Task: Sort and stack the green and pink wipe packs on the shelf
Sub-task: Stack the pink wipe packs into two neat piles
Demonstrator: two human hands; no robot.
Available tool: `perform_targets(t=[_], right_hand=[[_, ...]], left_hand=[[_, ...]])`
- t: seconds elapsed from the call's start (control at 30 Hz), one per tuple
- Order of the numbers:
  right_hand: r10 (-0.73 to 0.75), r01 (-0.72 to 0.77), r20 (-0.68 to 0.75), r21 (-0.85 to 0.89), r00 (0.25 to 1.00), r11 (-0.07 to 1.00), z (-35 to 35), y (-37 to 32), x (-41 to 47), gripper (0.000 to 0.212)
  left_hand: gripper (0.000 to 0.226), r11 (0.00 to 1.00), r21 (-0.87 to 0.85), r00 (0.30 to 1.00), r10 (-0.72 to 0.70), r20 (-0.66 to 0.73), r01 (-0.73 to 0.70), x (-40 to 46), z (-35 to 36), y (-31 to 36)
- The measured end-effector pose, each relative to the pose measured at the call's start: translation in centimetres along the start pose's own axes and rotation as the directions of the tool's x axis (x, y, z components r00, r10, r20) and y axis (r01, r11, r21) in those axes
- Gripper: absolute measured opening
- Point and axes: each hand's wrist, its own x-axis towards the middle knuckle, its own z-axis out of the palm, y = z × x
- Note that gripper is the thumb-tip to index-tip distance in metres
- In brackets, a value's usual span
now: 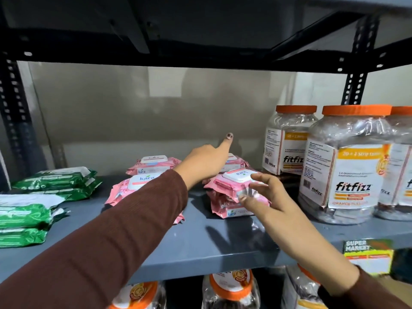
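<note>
Pink wipe packs lie in the middle of the grey shelf (200,244). One stack of two pink packs (225,190) sits at the front right, and my right hand (265,195) pinches the near edge of its top pack. My left hand (207,161) reaches over the shelf with the forefinger stretched toward the back, above another pink pack (234,163) that it partly hides. Two more pink packs (153,163) (131,186) lie left of my arm. Green wipe packs are piled at the left, one pile at the back (60,181) and one at the front (22,219).
Large clear fitfizz jars with orange lids (347,161) (287,139) stand at the right, close to the pink stack. A yellow and green price tag (367,253) hangs on the shelf edge. More orange-lidded jars (231,288) fill the shelf below. A dark shelf (178,52) runs overhead.
</note>
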Motion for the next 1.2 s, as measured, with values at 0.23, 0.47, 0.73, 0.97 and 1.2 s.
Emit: perform_targets(t=[0.23,0.47,0.73,0.97,1.2], right_hand=[[-0.094,0.024,-0.066,-0.684,0.993,0.729,-0.7,-0.2,1.3,0.078],[-0.202,-0.019,-0.16,-0.826,0.966,0.563,-1.4,0.7,3.6,0.084],[-0.075,0.099,0.065,-0.554,0.995,0.827,-4.8,1.7,5.3,0.04],[0.094,-0.072,0.135,-0.155,0.986,0.985,-5.2,3.6,6.5,0.033],[0.183,-0.209,0.099,0.454,0.978,0.866,-4.0,3.7,6.2,0.032]], left_hand=[[0.087,0.95,-0.3,0.984,-0.03,0.175,0.083,-2.7,-0.2,0.8],[0.086,0.854,-0.503,0.987,-0.158,-0.004,0.134,-0.5,-0.4,-1.4],[0.064,0.73,-0.632,0.965,-0.182,0.19,0.262,-0.6,1.5,-2.2],[0.039,0.578,-0.768,0.947,-0.028,0.319,0.276,-2.0,2.8,-2.8],[0.047,0.388,-0.868,0.951,-0.125,0.284,0.311,-3.3,3.9,-2.7]])
